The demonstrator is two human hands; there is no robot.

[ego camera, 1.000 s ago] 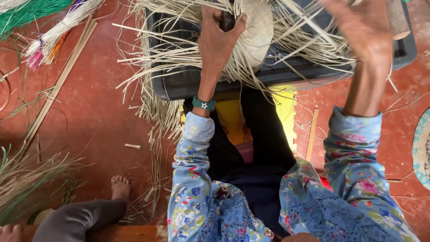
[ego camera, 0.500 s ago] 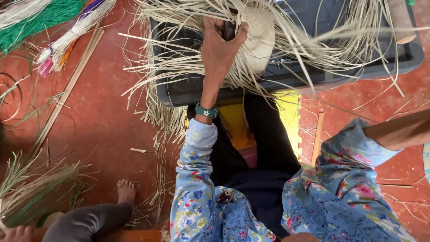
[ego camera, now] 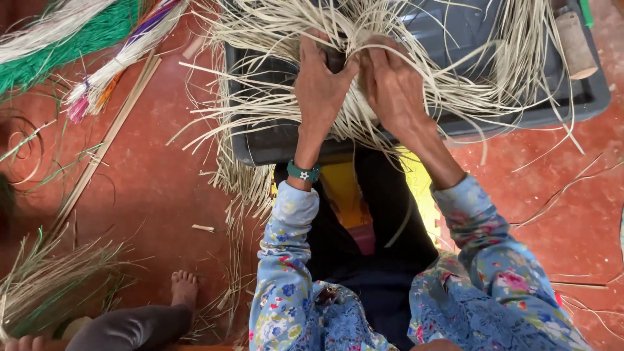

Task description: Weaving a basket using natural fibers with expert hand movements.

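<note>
Both hands are pressed side by side on a pale woven straw piece [ego camera: 356,117] that rests on a dark grey plastic tub [ego camera: 273,140]. My left hand [ego camera: 322,84] grips the straw and a small dark object at the piece's top. My right hand [ego camera: 393,88] holds pale straw strands [ego camera: 455,97] that fan out loosely over the tub. A green band [ego camera: 303,172] is on my left wrist. Floral sleeves cover both forearms.
Green, white and purple fibre bundles [ego camera: 97,39] lie at the top left on the red floor. Long thin sticks [ego camera: 107,140] lie beside them. Green and pale strands [ego camera: 45,279] sit at the bottom left. Another person's bare foot [ego camera: 184,289] is near. A wooden cylinder [ego camera: 577,42] rests on the tub's right.
My right hand has come down from the upper right to the woven piece, beside my left hand. The left hand has stayed on the piece.
</note>
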